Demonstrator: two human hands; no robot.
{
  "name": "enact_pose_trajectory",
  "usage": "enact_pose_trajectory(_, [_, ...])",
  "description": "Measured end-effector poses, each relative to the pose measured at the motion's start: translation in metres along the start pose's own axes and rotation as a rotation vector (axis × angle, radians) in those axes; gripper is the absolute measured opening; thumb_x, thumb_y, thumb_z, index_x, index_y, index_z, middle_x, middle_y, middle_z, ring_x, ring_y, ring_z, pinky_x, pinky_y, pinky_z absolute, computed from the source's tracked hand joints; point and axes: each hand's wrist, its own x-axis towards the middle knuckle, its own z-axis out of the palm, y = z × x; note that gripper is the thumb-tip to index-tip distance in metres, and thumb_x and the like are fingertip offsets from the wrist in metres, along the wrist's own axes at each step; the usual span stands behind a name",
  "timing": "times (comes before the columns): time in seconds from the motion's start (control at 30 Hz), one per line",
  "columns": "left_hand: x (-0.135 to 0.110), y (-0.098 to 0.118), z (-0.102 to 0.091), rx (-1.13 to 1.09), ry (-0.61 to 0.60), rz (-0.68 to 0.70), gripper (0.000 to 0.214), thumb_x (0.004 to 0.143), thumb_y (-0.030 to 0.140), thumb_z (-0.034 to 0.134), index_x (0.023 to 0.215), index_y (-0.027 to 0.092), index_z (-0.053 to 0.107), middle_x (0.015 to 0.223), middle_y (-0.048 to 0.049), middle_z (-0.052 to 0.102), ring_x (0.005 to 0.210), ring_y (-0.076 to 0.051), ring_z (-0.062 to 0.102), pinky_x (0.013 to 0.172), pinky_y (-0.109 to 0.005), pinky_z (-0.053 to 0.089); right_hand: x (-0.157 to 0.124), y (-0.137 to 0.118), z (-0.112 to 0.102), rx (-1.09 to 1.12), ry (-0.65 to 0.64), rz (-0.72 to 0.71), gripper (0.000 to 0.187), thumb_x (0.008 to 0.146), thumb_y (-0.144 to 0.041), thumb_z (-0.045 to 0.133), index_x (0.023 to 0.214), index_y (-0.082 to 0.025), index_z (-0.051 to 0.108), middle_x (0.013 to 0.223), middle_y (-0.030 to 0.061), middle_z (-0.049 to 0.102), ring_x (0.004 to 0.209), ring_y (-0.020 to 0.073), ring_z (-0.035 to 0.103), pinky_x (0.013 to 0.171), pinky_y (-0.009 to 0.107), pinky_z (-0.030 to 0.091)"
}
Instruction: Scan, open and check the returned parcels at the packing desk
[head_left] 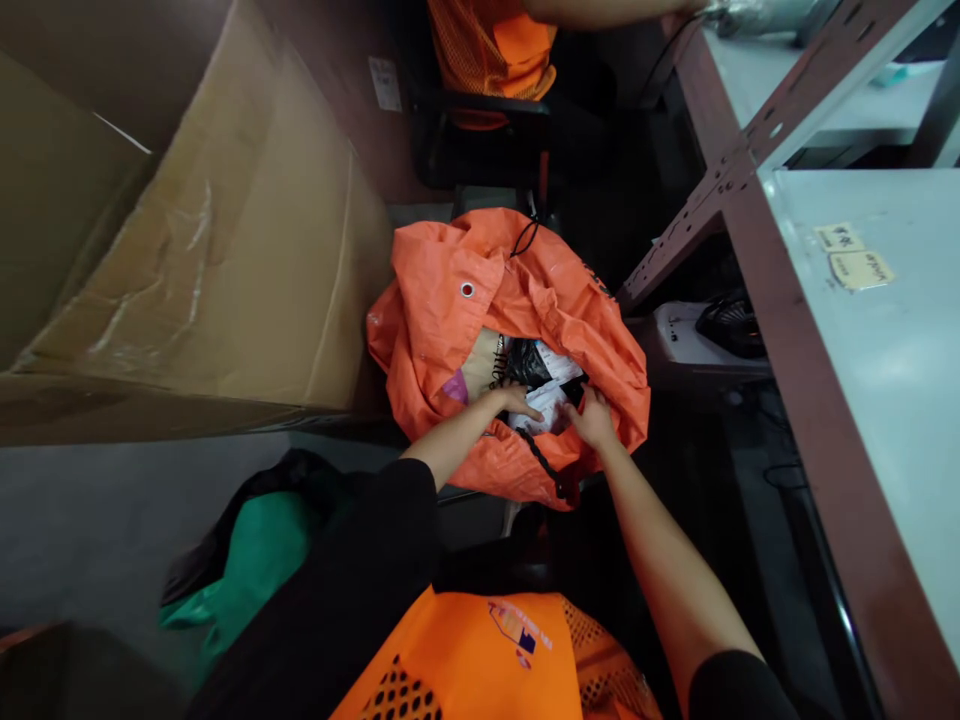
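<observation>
A large orange sack (pixel 442 260) stands in front of me with its mouth gathered into an opening. Both of my hands reach into that opening. My left hand (pixel 517 401) lies at the left edge of a white package with printed labels (pixel 546 408), fingers and thumb apart. To the right of the same package, my right hand (pixel 595 418) rests by the sack's rim with its fingers spread. A black plastic-wrapped parcel (pixel 529 364) and a beige parcel (pixel 484 365) sit deeper in the sack. My fingertips are partly hidden among the packages.
A big open cardboard box (pixel 247 230) stands to the left. On the right is a metal-framed table (pixel 862 380), with a white device (pixel 679 335) below it. A person in an orange vest (pixel 491 55) sits ahead. Green cloth or bag (pixel 262 550) lies lower left.
</observation>
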Motion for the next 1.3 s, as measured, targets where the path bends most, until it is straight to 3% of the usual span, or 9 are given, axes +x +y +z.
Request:
enact_pose_trajectory(0.2, [-0.034,0.017,-0.002,0.048,-0.101,-0.031,0.102,0.069,0.053,0.085,0.154,0.017,0.042,0.150,-0.0173,0.059,0.126,-0.033,0.064,0.101,-0.036,0.053,0.001,0.006,-0.011,0.073,0.003,-0.013,0.071,0.098,-0.047,0.058,0.157,-0.012,0.042,0.160,0.0213,0.047,0.151,0.0329,0.043,0.123,0.047,0.035])
enact_pose_trajectory(0.33, [-0.094,0.023,0.005,0.127,0.044,-0.005,0.085,0.079,0.046,0.076,0.151,0.018,0.041,0.151,-0.0212,0.052,0.137,-0.041,0.052,0.111,-0.051,0.045,-0.019,0.003,-0.019,0.103,-0.029,-0.116,0.095,0.085,-0.058,0.075,0.162,-0.015,0.037,0.166,0.0199,0.038,0.157,0.0340,0.032,0.126,0.049,0.030])
enact_pose_trajectory(0.43, [-0.144,0.017,0.013,0.158,0.160,0.075,0.063,0.087,0.030,0.065,0.146,0.019,0.046,0.142,-0.0178,0.059,0.134,-0.034,0.054,0.115,-0.046,0.042,-0.044,-0.001,-0.017,0.084,-0.150,-0.325,0.125,0.067,-0.060,0.091,0.168,-0.024,0.027,0.175,0.0148,0.021,0.163,0.0380,0.012,0.129,0.056,0.021])
enact_pose_trajectory(0.53, [-0.169,0.004,0.015,0.212,0.168,0.156,0.049,0.088,0.025,0.061,0.137,0.023,0.055,0.136,-0.0135,0.063,0.127,-0.031,0.057,0.107,-0.044,0.048,-0.062,-0.001,-0.009,0.061,-0.250,-0.376,0.126,0.067,-0.064,0.090,0.169,-0.028,0.026,0.175,0.0135,0.020,0.163,0.0395,0.010,0.129,0.059,0.019])
enact_pose_trajectory(0.63, [-0.157,-0.005,0.008,0.327,0.133,0.184,0.038,0.085,0.039,0.073,0.119,0.023,0.069,0.153,-0.0145,0.052,0.144,-0.038,0.042,0.113,-0.053,0.044,-0.068,0.004,-0.002,0.060,-0.261,-0.326,0.113,0.075,-0.067,0.083,0.166,-0.023,0.034,0.171,0.0180,0.030,0.160,0.0406,0.019,0.128,0.060,0.022])
enact_pose_trajectory(0.73, [-0.120,-0.008,-0.005,0.467,0.178,0.150,0.029,0.081,0.036,0.081,0.105,0.020,0.076,0.171,-0.0107,0.029,0.157,-0.048,0.018,0.124,-0.070,0.019,-0.069,0.014,0.000,0.123,-0.191,-0.296,0.101,0.082,-0.064,0.078,0.162,-0.015,0.041,0.166,0.0219,0.038,0.157,0.0402,0.028,0.127,0.058,0.025])
enact_pose_trajectory(0.9, [-0.067,0.001,-0.026,0.616,0.137,0.121,0.054,0.072,0.038,0.090,0.119,0.016,0.074,0.176,-0.0135,0.016,0.156,-0.058,0.002,0.121,-0.077,-0.001,-0.076,0.029,-0.004,0.211,-0.105,-0.269,0.091,0.088,-0.064,0.071,0.158,-0.012,0.045,0.159,0.0226,0.046,0.150,0.0369,0.040,0.124,0.055,0.032])
enact_pose_trajectory(1.07, [-0.074,0.017,-0.016,0.714,0.068,0.192,0.101,0.064,0.035,0.096,0.150,0.008,0.049,0.154,-0.0245,0.049,0.142,-0.046,0.041,0.121,-0.056,0.030,-0.093,0.034,-0.002,0.248,-0.078,-0.224,0.089,0.088,-0.061,0.072,0.156,-0.009,0.049,0.154,0.0230,0.052,0.145,0.0367,0.046,0.124,0.052,0.033])
enact_pose_trajectory(1.3, [-0.111,0.014,0.041,0.865,0.055,0.180,0.051,0.092,0.023,0.073,0.140,0.011,0.060,0.141,-0.0271,0.060,0.132,-0.042,0.057,0.105,-0.056,0.048,-0.114,0.030,0.008,0.312,-0.053,-0.175,0.084,0.087,-0.056,0.075,0.155,-0.013,0.052,0.155,0.0211,0.054,0.146,0.0373,0.047,0.123,0.052,0.036])
